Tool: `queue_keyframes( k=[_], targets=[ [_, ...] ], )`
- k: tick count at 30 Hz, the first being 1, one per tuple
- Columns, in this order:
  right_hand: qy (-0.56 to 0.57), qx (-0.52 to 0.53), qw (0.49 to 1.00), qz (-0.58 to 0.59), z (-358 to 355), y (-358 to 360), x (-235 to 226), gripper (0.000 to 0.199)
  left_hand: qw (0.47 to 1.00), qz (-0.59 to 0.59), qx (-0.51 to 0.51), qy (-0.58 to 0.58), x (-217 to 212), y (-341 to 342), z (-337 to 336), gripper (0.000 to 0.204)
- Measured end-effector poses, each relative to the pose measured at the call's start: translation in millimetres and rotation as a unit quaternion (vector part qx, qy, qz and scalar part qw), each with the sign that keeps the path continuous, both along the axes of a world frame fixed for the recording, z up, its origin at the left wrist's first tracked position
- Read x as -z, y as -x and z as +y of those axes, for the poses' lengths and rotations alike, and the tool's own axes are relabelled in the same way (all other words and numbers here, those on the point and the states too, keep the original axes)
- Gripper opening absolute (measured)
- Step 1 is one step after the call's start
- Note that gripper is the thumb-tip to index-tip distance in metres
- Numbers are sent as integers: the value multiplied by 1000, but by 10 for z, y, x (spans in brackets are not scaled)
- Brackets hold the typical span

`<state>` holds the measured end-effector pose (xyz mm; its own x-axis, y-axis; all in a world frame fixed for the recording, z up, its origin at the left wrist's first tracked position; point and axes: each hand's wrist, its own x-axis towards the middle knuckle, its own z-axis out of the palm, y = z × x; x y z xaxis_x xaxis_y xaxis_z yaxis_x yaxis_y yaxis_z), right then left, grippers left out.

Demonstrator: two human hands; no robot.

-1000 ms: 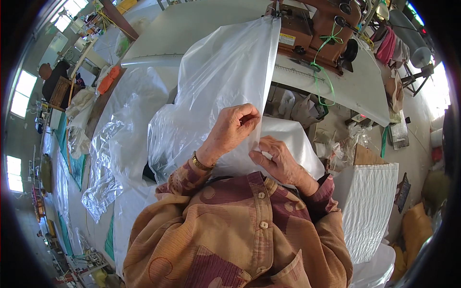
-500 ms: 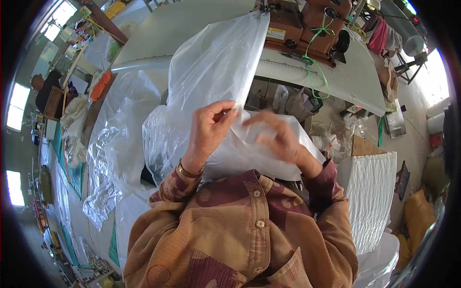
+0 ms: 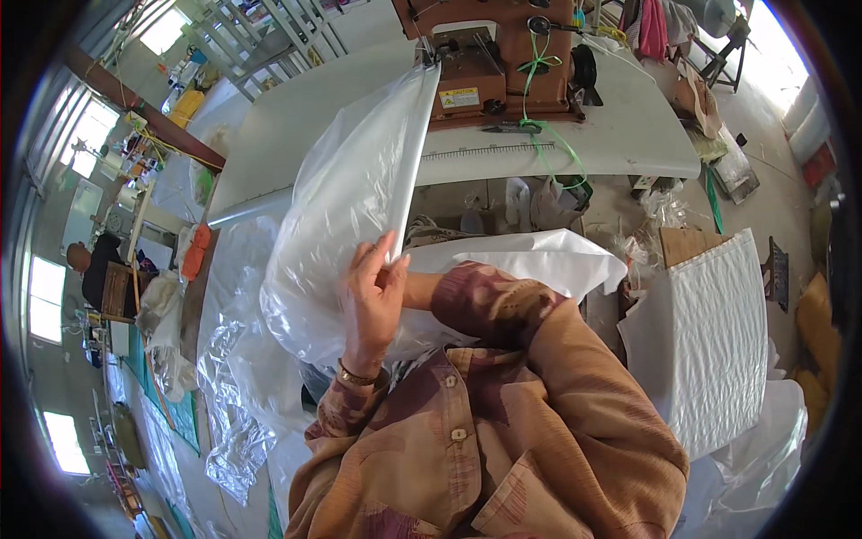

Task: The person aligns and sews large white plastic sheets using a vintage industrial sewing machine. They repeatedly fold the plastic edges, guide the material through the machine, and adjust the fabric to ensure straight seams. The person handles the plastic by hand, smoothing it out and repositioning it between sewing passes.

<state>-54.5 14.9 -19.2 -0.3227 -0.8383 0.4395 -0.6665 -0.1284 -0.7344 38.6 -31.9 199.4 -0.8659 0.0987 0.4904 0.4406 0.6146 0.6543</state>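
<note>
A clear plastic sheet [image 3: 346,180] stretches from the brown sewing machine [image 3: 503,67] down toward me, its straight folded edge drawn taut. My left hand [image 3: 368,301], a watch at its wrist, is closed on the lower end of that edge between thumb and fingers. My right forearm [image 3: 494,296] crosses in front of my body to the left. Behind the left hand, the right hand itself is hidden, so its fingers do not show. More of the loose plastic drapes below and left of my hands. A white sheet [image 3: 539,256] lies beyond my right sleeve.
The machine stands on a pale worktable [image 3: 296,117] with a ruler strip along its front edge. Green string [image 3: 548,126] hangs from the machine. To the right is a stack of white quilted sheets [image 3: 705,350]. Crumpled plastic [image 3: 238,341] lies left. Another person [image 3: 101,269] sits far left.
My right hand has swung left across my body, behind the left hand. The left hand stays at the plastic's edge. The view has shifted, bringing more of the machine into sight.
</note>
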Motion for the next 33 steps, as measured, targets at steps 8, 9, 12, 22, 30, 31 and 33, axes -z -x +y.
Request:
queue_keyframes(
  k=[8, 9, 12, 22, 30, 31, 33],
  targets=[
    [198, 581, 787, -70, 1087, 566, -1162, 24, 994, 32, 45, 94, 559, 225, 212, 22],
    [184, 591, 780, -89, 1207, 665, -1358, 32, 993, 28, 54, 100, 649, 261, 237, 22],
    [111, 596, 795, 30, 1380, 1105, -1562, 36, 989, 39, 73, 120, 794, 370, 305, 20],
    [68, 590, 804, 16, 1407, 1483, -1532, 44, 990, 26, 66, 124, 889, 838, 281, 19],
    [112, 577, 809, -21, 1442, 1468, -1512, 45, 986, 69, 64, 141, 503, 1557, 511, 17],
    [120, 575, 809, -24, 1436, 1475, -1510, 45, 985, 74, 60, 146, 465, 1643, 520, 18],
    [120, 573, 808, -63, 1462, 1495, -1525, 47, 986, 72, 61, 140, 364, 1822, 575, 16]
  ],
)
